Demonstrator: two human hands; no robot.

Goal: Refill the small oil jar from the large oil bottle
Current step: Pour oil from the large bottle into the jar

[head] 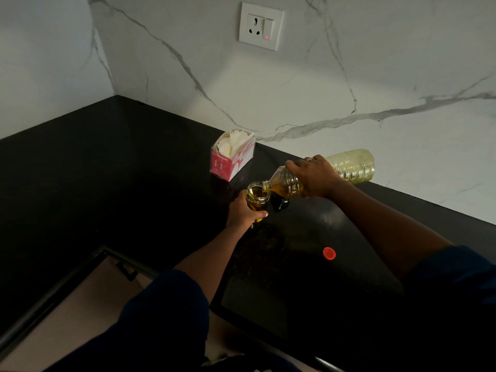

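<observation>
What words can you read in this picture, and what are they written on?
"ORIGAMI" (it seems so, but it is blurred): white letters on the pink front of the tissue box.
Bigger pink letters on the side of the tissue box: too blurred to read.
Small marks under the front word: too small to read.
No words show on the large oil bottle, small oil jar, red cap or wall socket.

Glossy black countertop [134,167], veined marble wall [349,63]

We've got a pink napkin box [232,159] on the black countertop [107,170], plus a wall socket [261,26] on the marble backsplash [349,63].
</observation>
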